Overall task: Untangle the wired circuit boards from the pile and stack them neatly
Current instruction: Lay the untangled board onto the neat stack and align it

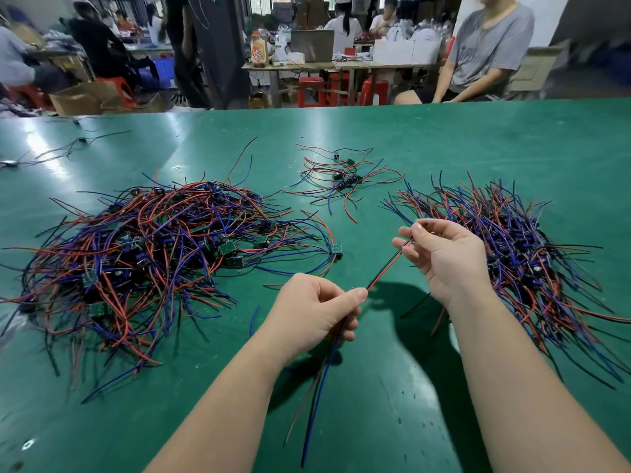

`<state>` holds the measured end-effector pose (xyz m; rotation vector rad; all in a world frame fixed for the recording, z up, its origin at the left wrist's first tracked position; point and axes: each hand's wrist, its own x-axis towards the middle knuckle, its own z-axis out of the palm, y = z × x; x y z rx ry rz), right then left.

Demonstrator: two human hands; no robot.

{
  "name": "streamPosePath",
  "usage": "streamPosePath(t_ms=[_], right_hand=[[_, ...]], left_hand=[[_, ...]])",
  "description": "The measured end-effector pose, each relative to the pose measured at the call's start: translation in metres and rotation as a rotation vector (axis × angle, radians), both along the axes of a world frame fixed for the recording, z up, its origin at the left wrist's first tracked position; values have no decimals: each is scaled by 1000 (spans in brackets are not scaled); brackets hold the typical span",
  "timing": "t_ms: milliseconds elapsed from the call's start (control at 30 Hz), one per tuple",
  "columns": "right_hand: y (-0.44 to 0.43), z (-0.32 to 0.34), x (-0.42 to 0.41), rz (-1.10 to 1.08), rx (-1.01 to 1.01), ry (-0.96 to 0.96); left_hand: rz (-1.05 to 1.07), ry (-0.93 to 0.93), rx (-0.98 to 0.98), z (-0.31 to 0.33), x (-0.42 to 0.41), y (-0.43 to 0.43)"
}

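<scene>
A red-and-black wire pair (389, 264) is held taut, gripped in the curled left hand (317, 308) and pinched by the right hand (440, 257) (its board is hidden). It is best smoothed straight before being laid on the stack (519, 257) at right.

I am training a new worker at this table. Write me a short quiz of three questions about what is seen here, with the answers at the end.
1. True or false: the left hand and the right hand hold the same red and black wires.
2. Choose one: the big tangled pile lies A) to the person's left, B) inside a carton, C) on a stool.
3. Short answer: what colour is the longest wire hanging below the left hand?
Key: 1 true; 2 A; 3 blue.
</scene>
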<state>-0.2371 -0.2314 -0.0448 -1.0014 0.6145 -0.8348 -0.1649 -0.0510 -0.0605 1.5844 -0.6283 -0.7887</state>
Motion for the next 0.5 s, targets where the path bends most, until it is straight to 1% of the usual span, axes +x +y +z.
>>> streamPosePath(t_ms=[100,367,433,500], right_hand=[[1,-3,3,-7,-41,33],[-5,-5,3,1,-55,73],[-6,-6,2,-34,-164,107],[-2,-7,3,-121,-427,250]], left_hand=[[-12,0,31,0,2,3],[22,1,56,4,7,7],[121,26,15,3,8,7],[290,74,-59,3,15,6]])
